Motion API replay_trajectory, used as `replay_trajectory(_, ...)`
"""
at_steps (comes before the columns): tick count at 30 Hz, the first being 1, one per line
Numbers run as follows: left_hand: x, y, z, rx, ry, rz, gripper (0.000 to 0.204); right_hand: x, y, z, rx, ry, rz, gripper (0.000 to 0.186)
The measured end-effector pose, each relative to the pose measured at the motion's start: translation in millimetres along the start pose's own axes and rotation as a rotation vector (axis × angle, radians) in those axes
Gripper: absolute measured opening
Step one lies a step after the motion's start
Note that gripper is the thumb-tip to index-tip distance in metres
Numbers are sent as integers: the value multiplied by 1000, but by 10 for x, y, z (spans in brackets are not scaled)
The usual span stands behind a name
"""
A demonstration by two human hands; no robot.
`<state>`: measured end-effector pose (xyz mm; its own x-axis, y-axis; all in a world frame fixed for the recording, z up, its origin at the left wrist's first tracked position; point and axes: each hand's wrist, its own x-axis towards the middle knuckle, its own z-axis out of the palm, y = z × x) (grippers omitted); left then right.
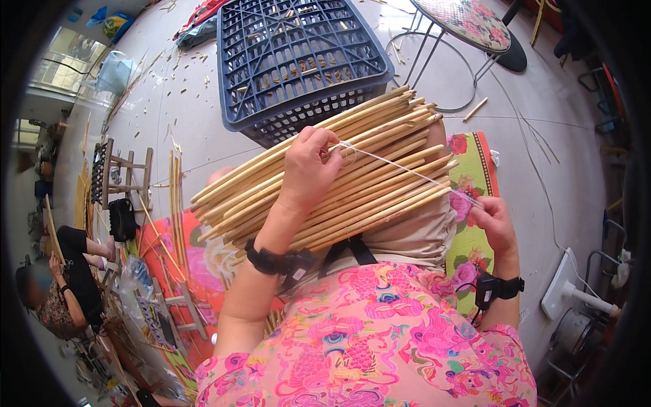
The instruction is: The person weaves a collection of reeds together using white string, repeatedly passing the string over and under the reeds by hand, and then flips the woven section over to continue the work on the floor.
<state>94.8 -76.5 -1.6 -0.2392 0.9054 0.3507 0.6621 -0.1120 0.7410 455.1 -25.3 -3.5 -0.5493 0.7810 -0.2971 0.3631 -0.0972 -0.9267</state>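
Note:
A broad bundle of pale yellow sticks (380,180) lies slantwise across my lap, their far right ends uneven. My left hand (312,166) rests on top of the bundle, fingers pinched on a thin white string (390,161). A small loop of the string shows beside those fingertips. From there the string runs taut over the sticks to the right. Out past the stick ends, my right hand (495,222) is closed on its other stretch. Whether the string passes beneath the bundle is hidden.
An upturned dark blue plastic crate (298,61) stands just beyond the sticks. Behind it to the right is a round flowered stool (468,24). Stick scraps litter the floor. At left, a person (68,292) sits holding a stick near a small wooden stool (129,169).

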Motion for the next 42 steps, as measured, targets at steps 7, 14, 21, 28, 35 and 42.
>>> replay_trajectory(7,-22,5,12,15,-4,-11,9,-186,135,-229,932,264,-328,37)
replay_trajectory(14,-24,14,21,5,-2,-10,8,-233,-251,-299,1159,277,-541,41)
replay_trajectory(21,-89,-47,62,59,12,54,11,-326,-705,-351,1227,165,-686,42)
replay_trajectory(28,-78,-44,148,197,79,107,23,-475,-1238,-189,1052,36,-828,50)
replay_trajectory(35,-80,-24,91,123,45,79,19,-418,-1458,-141,932,-175,-970,48)
replay_trajectory(42,-10,-34,56,-41,100,-16,18,-381,-1339,-278,1030,-100,-932,48)
